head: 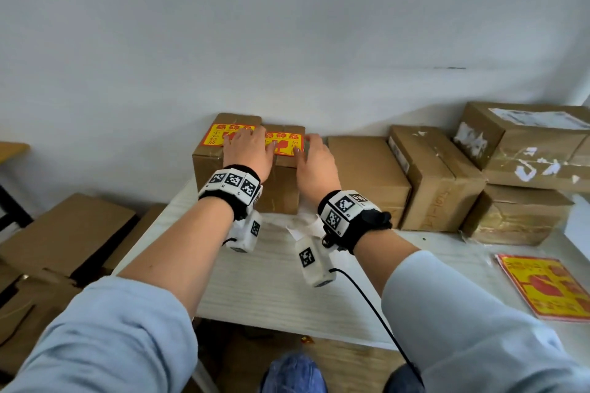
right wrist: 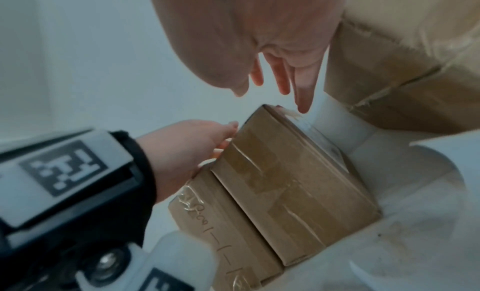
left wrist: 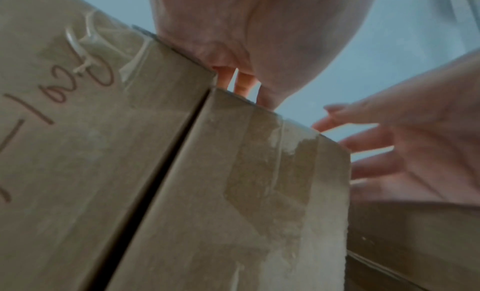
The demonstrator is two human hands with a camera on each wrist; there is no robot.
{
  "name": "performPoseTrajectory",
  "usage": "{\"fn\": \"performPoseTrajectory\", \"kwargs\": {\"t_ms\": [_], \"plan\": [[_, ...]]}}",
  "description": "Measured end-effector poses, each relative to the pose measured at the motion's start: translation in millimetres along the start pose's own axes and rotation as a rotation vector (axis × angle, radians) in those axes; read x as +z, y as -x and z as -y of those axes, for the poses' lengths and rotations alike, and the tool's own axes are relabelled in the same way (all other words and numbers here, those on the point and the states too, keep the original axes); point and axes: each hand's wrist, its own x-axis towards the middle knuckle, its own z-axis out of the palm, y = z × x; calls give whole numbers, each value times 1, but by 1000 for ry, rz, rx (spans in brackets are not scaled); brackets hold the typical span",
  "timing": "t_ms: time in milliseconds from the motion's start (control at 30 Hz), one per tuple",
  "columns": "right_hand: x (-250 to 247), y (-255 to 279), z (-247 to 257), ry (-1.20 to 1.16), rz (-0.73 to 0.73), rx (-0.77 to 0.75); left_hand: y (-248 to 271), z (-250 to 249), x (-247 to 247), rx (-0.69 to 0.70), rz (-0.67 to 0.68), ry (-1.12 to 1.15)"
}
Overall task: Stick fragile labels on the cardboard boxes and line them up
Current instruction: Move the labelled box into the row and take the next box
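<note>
Two cardboard boxes stand side by side against the wall, the left box (head: pixel 207 169) and the right box (head: pixel 282 188). Each carries a red and yellow fragile label on top, the left label (head: pixel 215 134) and the right label (head: pixel 285 141). My left hand (head: pixel 247 145) lies flat across the seam between both tops, fingers straight. My right hand (head: pixel 311 150) is at the right box's top right edge with its fingers extended and spread. In the left wrist view the right hand (left wrist: pixel 415 151) shows an open palm beside the right box (left wrist: pixel 246 192). In the right wrist view the right hand's fingers (right wrist: pixel 283 80) point down over the box (right wrist: pixel 285 182).
Unlabelled boxes (head: pixel 367 175) (head: pixel 437 179) and a two-high stack (head: pixel 526 150) fill the table's back right. A pile of fragile label sheets (head: pixel 546 284) lies at the front right. White backing paper (head: pixel 303 228) lies in front of the right box. More cardboard (head: pixel 64 233) sits on the floor, left.
</note>
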Motion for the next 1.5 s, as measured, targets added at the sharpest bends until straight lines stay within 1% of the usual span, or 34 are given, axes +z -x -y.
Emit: {"fn": "performPoseTrajectory", "kwargs": {"t_ms": [67,133,167,233,333,400,467,533,600,633,667,733,833,933,1000,1067,1133,1167,1233,1300,1367,1433,1500], "plan": [[-13,7,4,-20,-60,-59,5,-8,-6,4,-51,-23],[-29,10,7,-40,-119,-104,13,-25,-16,58,-125,12],[-38,11,7,-53,-151,-108,17,-36,-20,103,-152,64],[-59,11,3,-69,-211,-76,24,-60,-30,160,-147,239],[-90,13,-13,-66,-226,28,32,-94,-36,129,-18,524],[-103,17,-27,-7,-192,103,36,-112,-33,73,80,628],[-109,24,-40,62,-119,163,39,-125,-24,22,178,575],[-110,31,-49,106,-36,201,43,-133,-10,-43,310,481],[-109,36,-54,156,3,202,47,-137,4,-124,436,419],[-108,38,-56,182,10,203,49,-138,10,-163,478,403],[-107,38,-57,201,14,210,51,-139,13,-198,502,399],[-106,39,-60,208,10,236,53,-140,17,-225,513,407],[-107,42,-65,159,-51,244,55,-140,15,-243,504,434],[-107,47,-63,110,-88,217,58,-137,8,-264,474,465],[-107,49,-59,77,-124,192,61,-136,0,-257,429,469],[-109,52,-53,54,-181,161,65,-136,-12,-253,351,486],[-113,54,-47,5,-263,135,71,-137,-26,-217,229,554],[-115,54,-44,-36,-304,130,73,-138,-32,-175,150,614],[-121,55,-42,-149,-371,138,78,-140,-42,-47,-14,751],[-129,59,-42,-317,-430,163,81,-142,-50,88,-138,862],[-136,67,-44,-475,-480,169,86,-144,-56,177,-190,958],[-139,78,-44,-548,-530,132,91,-147,-62,248,-203,1030],[-139,88,-45,-592,-563,110,98,-149,-68,285,-217,1010]]}}
